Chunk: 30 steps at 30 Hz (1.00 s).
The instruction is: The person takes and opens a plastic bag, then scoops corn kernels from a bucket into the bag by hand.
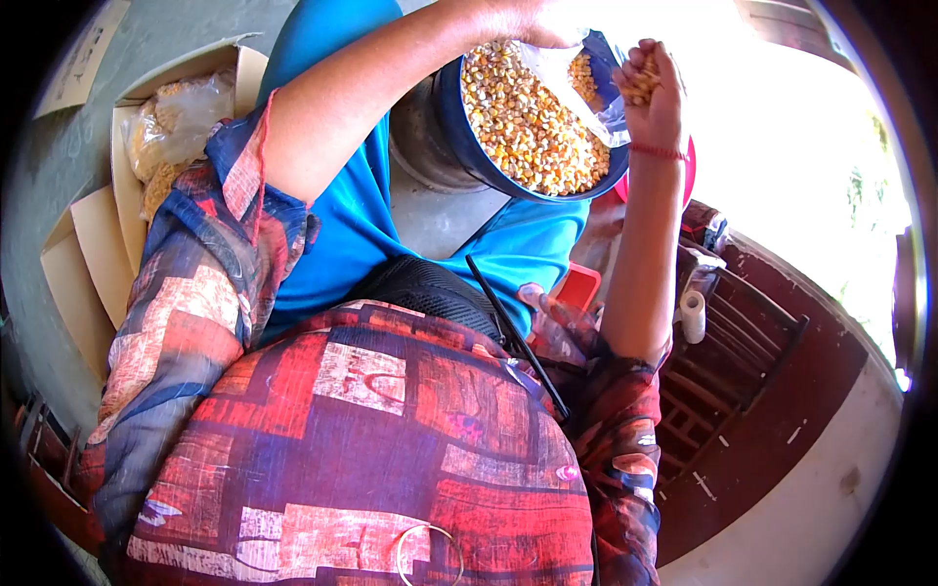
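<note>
A blue-rimmed tub (451,122) full of yellow and orange corn kernels (528,127) stands at the top centre. Over its far edge, my left hand (547,21) holds the top of a clear plastic bag (567,83); glare washes out part of its fingers. Some kernels show inside the bag. My right hand (653,103), with a red string round the wrist, is raised at the tub's right rim, its fingers curled round a handful of corn kernels.
An open cardboard box (125,161) with filled clear bags (181,122) lies at the left. Behind my right forearm are a pink-red rim (691,171) and a red object (578,285). A white roll (693,317) rests by a dark wooden rack (733,342) at the right.
</note>
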Tool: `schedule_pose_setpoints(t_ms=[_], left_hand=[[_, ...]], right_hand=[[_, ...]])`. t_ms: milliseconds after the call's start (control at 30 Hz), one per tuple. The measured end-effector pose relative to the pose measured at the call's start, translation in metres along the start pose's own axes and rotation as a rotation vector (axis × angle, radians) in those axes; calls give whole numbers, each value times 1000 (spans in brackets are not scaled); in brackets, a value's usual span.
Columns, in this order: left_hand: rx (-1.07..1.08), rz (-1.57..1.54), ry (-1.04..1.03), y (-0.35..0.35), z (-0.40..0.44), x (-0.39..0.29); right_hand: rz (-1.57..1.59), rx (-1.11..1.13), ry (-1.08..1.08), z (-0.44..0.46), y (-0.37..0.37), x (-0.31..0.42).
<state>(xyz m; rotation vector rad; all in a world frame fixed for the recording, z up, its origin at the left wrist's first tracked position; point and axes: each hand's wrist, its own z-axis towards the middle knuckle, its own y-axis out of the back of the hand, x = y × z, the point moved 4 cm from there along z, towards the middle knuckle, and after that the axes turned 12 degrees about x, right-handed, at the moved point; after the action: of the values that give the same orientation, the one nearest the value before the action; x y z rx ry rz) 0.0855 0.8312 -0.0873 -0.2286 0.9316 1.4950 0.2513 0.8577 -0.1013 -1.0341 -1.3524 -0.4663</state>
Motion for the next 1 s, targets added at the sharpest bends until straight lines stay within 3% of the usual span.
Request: schedule_pose_setpoints(t_ms=[33, 67, 167, 300, 367, 433, 500, 533, 767, 833, 1000], left_hand=[[23, 74, -36, 1, -1, 0], [46, 148, -71, 1, -2, -2], [101, 156, -53, 4, -4, -7], [88, 76, 92, 2, -1, -4], [66, 54, 87, 1, -1, -2], [72, 74, 72, 1, -2, -2], [82, 95, 58, 2, -5, -2], [78, 104, 26, 3, -6, -3], [101, 158, 10, 0, -5, 4], [94, 168, -10, 0, -6, 7], [77, 181, -2, 0, -7, 9]], right_hand=[[-64, -80, 32, 10, 10, -5], [-160, 38, -2, 19, 10, -10], [-569, -124, -2, 5, 0, -12], [-683, -13, 5, -30, -35, -2], [-668, 307, -124, -46, -57, -15], [-1050, 533, -211, -60, -81, -33], [-1219, 728, 139, -62, -96, -51], [-1320, 741, 204, -61, -93, -64], [-1390, 825, 289, -68, -70, -84], [-1456, 865, 164, -70, -64, -85], [-1532, 919, 123, -73, -60, -89]])
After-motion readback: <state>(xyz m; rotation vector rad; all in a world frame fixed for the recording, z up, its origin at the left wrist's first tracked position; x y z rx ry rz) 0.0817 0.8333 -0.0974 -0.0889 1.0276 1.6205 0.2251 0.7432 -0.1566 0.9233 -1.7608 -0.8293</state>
